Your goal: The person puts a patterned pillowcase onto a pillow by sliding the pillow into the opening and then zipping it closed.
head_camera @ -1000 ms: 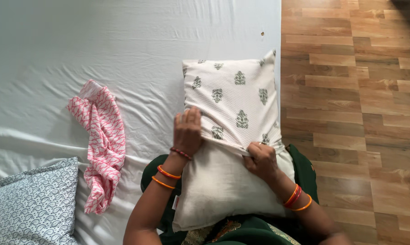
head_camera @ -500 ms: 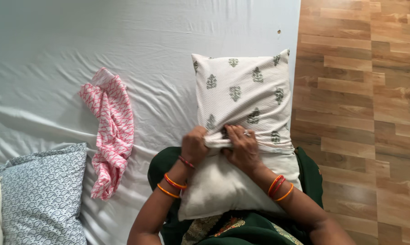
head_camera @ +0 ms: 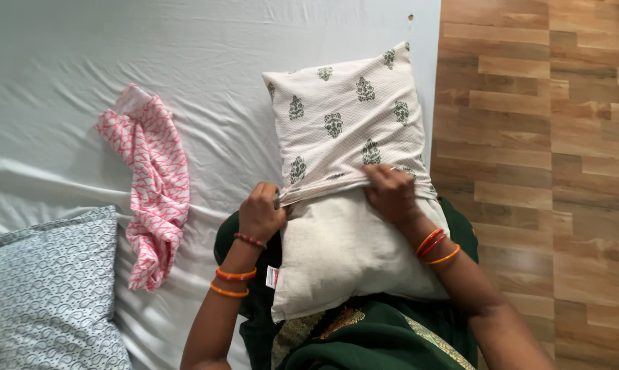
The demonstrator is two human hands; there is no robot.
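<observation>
A plain cream pillow [head_camera: 347,250] stands on end against my lap at the bed's edge. A cream pillowcase with green leaf motifs [head_camera: 344,123] covers its upper half. My left hand [head_camera: 260,211] pinches the case's open hem at the pillow's left edge. On the right, my right hand [head_camera: 390,192] grips the same hem against the pillow's front. Orange and red bangles sit on both wrists.
A white sheet [head_camera: 186,55] covers the bed. A crumpled pink-and-white patterned cloth [head_camera: 152,185] lies left of the pillow. A grey paisley pillow [head_camera: 52,288] sits at the lower left. Wooden plank flooring [head_camera: 549,157] runs along the right.
My hands have moved apart from the middle of the hem to its two sides. The pillow's top has tipped leftward and the case hem sits a little higher.
</observation>
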